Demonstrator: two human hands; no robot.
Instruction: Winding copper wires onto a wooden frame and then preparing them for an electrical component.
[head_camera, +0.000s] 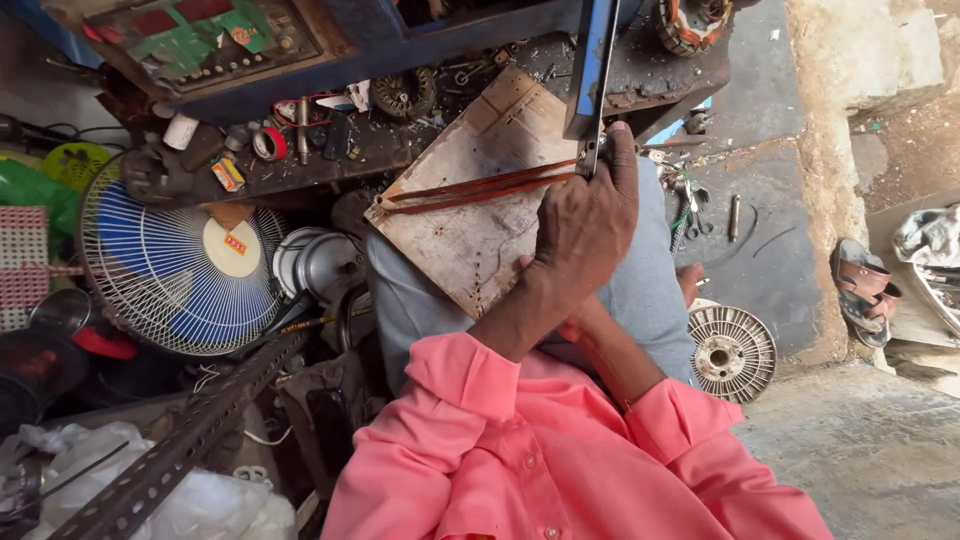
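1. Reddish-brown copper wire bundle (480, 188) lies across a worn wooden board (470, 240) resting on the person's lap, which supports it.
2. Left hand (585, 225) grasps the bundle's right end against a blue metal bar (590, 60).
3. Right hand (690, 283) sits mostly hidden; finger state cannot be told.

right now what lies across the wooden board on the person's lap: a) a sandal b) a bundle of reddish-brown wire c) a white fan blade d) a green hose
b: a bundle of reddish-brown wire stretches across the wooden board, running up to the hand that grips the metal tool at the board's edge.
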